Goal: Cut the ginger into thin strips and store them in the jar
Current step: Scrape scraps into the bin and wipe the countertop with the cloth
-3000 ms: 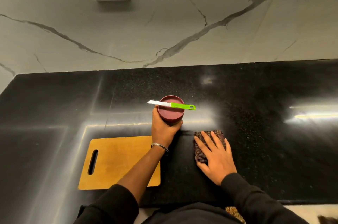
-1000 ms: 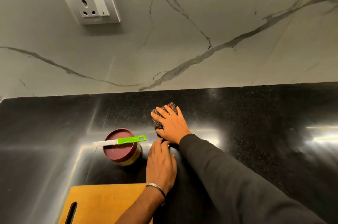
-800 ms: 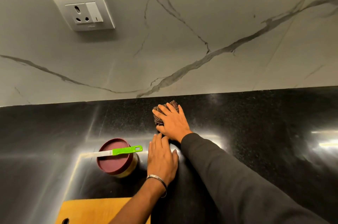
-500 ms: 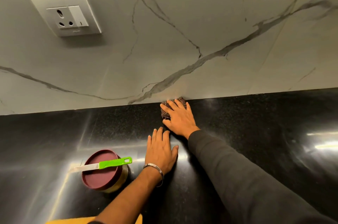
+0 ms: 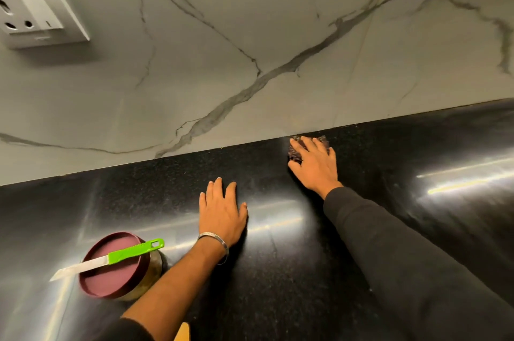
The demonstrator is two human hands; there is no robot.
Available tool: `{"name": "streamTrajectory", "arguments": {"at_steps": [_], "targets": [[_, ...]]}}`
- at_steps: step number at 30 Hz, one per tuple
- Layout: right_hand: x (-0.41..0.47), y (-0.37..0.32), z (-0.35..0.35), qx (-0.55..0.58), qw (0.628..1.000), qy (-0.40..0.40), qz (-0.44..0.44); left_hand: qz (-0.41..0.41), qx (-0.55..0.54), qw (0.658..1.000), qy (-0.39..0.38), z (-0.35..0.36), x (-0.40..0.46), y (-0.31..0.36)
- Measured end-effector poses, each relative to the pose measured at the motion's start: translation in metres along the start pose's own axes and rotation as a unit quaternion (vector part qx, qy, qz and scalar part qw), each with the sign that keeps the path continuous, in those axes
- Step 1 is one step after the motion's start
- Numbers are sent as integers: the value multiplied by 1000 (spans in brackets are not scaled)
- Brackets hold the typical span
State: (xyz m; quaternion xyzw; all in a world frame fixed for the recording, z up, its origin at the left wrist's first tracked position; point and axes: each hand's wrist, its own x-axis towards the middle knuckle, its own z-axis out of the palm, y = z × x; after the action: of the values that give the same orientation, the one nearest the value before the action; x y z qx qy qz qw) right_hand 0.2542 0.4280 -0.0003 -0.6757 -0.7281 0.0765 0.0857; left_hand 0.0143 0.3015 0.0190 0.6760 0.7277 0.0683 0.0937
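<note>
1. The right hand [image 5: 315,164] is being pressed flat, fingers straight, onto a dark cloth [image 5: 294,152] at the counter's back edge, against the wall [image 5: 250,34].
2. The left hand [image 5: 222,211] is being rested palm down on the counter [image 5: 306,271], fingers straight, nothing grasped; a bracelet [image 5: 214,237] is being worn at its wrist.
3. The jar [image 5: 122,268] is being kept at 8 o'clock from the left hand, its maroon lid on.
4. A green-handled knife [image 5: 111,257] is being balanced across the lid, blade toward 8 o'clock.
5. A socket [image 5: 36,17] is being shown at 10 o'clock on the wall.
6. No ginger is being shown loose.
</note>
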Motion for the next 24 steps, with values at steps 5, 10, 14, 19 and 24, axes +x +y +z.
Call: {"name": "streamTrajectory", "arguments": {"at_steps": [5, 10, 14, 19, 24], "targets": [[-48, 39, -13, 12, 993, 35, 114, 24, 8, 1000, -2, -2, -10, 7], [-129, 65, -32, 28, 958, 69, 278, 42, 0, 999, -9, -5, -29, 10], [-162, 83, -44, 55, 940, 112, 318, 70, 0, 997, -18, -8, -44, 8], [-154, 33, -66, 198, 922, 248, 224, 84, -19, 996, -1, -19, -50, -2], [-218, -100, -14, 104, 981, 157, -41, 75, -25, 997, -13, -16, -42, -12]]}}
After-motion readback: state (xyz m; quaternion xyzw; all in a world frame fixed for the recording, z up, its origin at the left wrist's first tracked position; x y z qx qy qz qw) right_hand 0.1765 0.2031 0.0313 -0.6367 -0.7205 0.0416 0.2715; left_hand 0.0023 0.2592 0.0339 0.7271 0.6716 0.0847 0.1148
